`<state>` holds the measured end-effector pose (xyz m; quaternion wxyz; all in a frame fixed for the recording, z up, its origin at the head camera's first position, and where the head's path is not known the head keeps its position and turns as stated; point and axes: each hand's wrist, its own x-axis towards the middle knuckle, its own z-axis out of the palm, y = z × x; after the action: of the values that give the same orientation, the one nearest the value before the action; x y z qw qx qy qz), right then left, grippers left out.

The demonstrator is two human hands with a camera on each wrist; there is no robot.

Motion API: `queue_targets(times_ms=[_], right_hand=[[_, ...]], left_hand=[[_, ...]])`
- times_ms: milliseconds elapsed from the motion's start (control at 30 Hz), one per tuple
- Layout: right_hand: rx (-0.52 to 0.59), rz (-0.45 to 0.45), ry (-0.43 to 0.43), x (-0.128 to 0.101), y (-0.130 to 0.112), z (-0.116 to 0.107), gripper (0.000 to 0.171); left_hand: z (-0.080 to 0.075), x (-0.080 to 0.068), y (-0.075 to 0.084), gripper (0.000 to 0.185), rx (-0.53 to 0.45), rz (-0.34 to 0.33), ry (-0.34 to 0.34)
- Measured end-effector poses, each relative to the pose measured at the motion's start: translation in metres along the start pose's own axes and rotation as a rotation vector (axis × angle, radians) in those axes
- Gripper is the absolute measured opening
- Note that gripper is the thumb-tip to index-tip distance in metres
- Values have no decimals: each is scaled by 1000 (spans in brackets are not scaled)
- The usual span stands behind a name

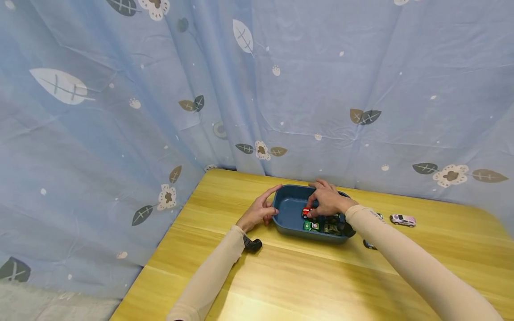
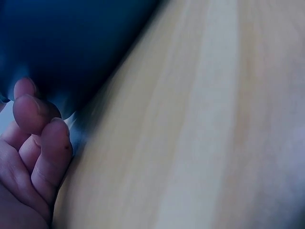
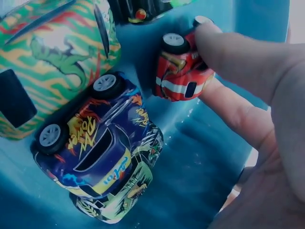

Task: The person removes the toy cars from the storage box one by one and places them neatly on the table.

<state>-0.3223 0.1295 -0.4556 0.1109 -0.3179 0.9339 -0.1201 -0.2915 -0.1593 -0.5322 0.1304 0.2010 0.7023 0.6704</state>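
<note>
Pinching the red toy car (image 3: 178,74) just above the blue tub's (image 1: 289,207) floor, the right hand's (image 1: 327,200) fingers are grasping it, while the left hand (image 1: 259,211), fingers loosely curled, is steadying the tub's rim on the bench (image 1: 321,276)

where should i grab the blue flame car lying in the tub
Pinch the blue flame car across its two flanks, coming straight down from above. It lies tipped, wheels up toward the camouflage car, which crowds one side. The right hand, now pinching the red car, sits above the blue tub, so a top approach is probably easiest.
</note>
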Motion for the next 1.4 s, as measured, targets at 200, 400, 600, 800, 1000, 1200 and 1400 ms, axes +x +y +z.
queue_targets(times_ms=[200,400,600,800,1000,1200,1400], right_hand=[[52,-22,4,-3,-2,-10,14],[46,-85,21,-11,-7,-20,15],[-10,-158,75,-24,-9,-33,17],[-54,-171,125,-42,-6,-46,19],[-76,-181,149,-69,4,-69,19],[-94,-136,117,-98,23,-84,15],[-155,-84,123,-121,51,-81,18]], left_hand=[[-1,1,2,89,16,2,10],[-1,0,1,89,9,-4,4],[-4,3,2,89,13,18,9],[-2,3,2,89,-7,-11,5],[4,2,0,89,-14,-16,3],[4,1,-2,90,-14,-6,-1],[-1,1,0,89,2,6,3]])
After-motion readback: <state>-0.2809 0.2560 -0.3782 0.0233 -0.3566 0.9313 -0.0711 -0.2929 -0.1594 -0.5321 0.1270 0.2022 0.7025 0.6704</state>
